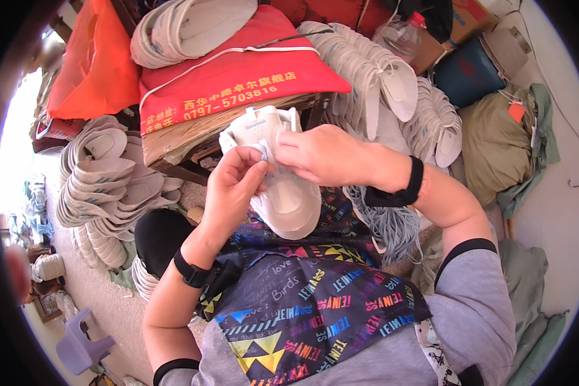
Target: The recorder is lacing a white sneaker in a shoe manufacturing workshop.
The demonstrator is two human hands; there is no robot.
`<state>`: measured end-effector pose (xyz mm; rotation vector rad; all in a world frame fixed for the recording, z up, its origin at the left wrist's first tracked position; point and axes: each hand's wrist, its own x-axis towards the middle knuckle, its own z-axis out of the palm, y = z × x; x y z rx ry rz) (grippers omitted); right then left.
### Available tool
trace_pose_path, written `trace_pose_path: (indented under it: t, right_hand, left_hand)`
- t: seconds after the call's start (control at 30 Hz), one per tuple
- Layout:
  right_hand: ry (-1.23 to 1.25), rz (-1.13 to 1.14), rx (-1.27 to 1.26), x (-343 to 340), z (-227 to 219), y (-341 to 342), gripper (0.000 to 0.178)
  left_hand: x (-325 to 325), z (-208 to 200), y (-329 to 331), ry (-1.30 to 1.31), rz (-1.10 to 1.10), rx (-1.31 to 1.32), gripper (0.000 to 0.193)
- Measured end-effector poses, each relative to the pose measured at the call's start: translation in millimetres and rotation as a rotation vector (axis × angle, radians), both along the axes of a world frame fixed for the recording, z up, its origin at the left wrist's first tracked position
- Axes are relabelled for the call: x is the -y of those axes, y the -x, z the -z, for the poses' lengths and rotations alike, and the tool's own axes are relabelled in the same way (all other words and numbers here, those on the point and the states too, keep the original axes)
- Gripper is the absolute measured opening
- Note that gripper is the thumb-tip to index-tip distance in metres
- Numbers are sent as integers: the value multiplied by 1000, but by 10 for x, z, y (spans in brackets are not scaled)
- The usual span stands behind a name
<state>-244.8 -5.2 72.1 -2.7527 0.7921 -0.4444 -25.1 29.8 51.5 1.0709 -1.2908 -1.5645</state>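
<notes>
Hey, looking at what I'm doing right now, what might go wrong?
Your left hand and right hand both pinch at the white shoe's lacing area, neither wrapped around it, so it might twist or slip.
Blue-grey cords hang near your right wristband and could snag.
The pale shoe parts at left lean in loose stacks and may topple if bumped.

Rough wooden table (pixel 167 153) is standing just ahead — a red cloth (pixel 202 83) is lying over its top. Pale, speckled floor (pixel 83 293) is spreading to the left, and a small lavender chair (pixel 85 349) is sitting at lower left. A whitish wall (pixel 563 183) is rising along the right side. White light (pixel 20 154) is pouring in at far left — glare is hiding whether a window or doorway is opening there
</notes>
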Motion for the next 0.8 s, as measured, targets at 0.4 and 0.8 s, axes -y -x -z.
trace_pose_path:
  t: [0.4, 0.8]
  right_hand:
    - [-1088, 223, 648, 50, -385, -148, 12]
    - [-1202, 314, 777, 324, -458, -121, 24]
  left_hand:
    - [180, -346, -2, -61, 25, -213, 23]
    - [370, -218, 113, 262, -158, 175, 22]
